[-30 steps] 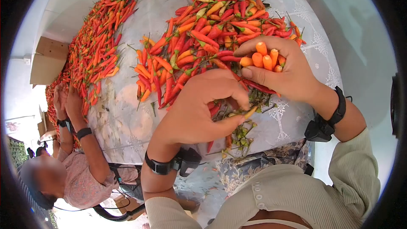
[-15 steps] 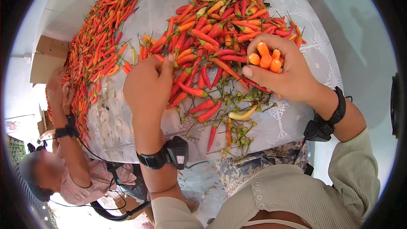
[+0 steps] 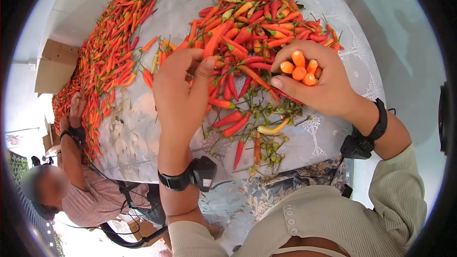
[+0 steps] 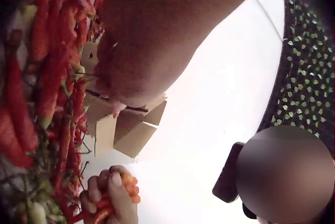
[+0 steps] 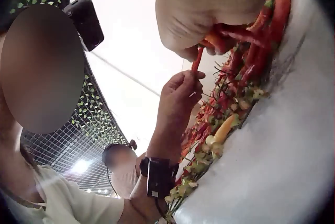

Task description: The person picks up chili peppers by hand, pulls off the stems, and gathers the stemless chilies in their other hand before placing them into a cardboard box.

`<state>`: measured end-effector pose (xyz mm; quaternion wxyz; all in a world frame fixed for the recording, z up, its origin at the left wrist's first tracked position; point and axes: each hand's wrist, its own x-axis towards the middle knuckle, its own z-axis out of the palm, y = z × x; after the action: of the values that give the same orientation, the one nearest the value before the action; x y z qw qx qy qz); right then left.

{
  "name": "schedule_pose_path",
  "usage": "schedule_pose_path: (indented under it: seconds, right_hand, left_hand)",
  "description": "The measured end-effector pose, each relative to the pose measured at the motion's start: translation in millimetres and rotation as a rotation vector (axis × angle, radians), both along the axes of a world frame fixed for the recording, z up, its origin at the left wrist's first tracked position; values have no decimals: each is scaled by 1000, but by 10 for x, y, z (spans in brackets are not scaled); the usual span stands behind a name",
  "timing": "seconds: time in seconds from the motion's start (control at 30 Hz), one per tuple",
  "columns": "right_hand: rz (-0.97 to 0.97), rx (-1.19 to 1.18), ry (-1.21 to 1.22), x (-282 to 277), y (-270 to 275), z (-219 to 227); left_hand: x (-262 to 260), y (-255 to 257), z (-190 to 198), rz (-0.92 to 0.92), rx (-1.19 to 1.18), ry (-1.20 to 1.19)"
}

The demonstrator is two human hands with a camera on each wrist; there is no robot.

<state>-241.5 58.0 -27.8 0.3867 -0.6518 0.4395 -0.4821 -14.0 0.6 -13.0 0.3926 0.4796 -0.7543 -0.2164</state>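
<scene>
My left hand (image 3: 181, 93) pinches a red-orange chili (image 3: 215, 39) between thumb and fingers, over the left side of the chili pile (image 3: 247, 33). In the right wrist view that hand (image 5: 178, 96) grips the slim red chili (image 5: 197, 59) below my right hand (image 5: 209, 9). My right hand (image 3: 323, 78) is curled round a bunch of orange chilies (image 3: 299, 73), their stemless ends facing up. In the left wrist view the bunch (image 4: 132, 187) shows in the right hand (image 4: 118, 198). Green stems (image 3: 271, 154) and a yellow chili (image 3: 273, 127) lie nearer the table's front edge.
A larger heap of chilies (image 3: 107, 62) covers the table's far left. Another person (image 3: 85, 200) sits beside it, hands at the heap. A cardboard box (image 3: 56, 66) stands behind the heap. The patterned tablecloth (image 3: 138, 133) shows between the two piles.
My left hand let go of the yellow chili by the stems, went left to the pile, and now holds a red-orange chili slightly further right. My right hand has stayed nearly still with its bunch.
</scene>
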Motion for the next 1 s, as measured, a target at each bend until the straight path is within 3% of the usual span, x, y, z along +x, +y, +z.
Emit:
schedule_pose_path:
  seconds: [0.07, 0.1, 0.17, 0.3, 0.57, 1.0]
  right_hand:
    - [-63, -354, 222, -40, -34, -30]
    - [-86, -398, 214, -36, -32, -20]
    - [-132, -485, 197, -20, -46, 0]
    - [-94, -416, 269, 14, -47, -21]
    - [-48, -416, 533, -14, -10, -13]
    - [180, -306, 386, -20, 29, -29]
  left_hand:
    - [-32, 54, 52, -92, -132, -89]
    - [-48, 81, 70, -139, -199, -133]
    - [-96, 138, 81, -291, -107, -151]
    - [-232, 209, 20, -459, -13, -41]
    - [-227, 191, -57, -479, 5, -93]
    - [-192, 124, -43, -762, 72, -73]
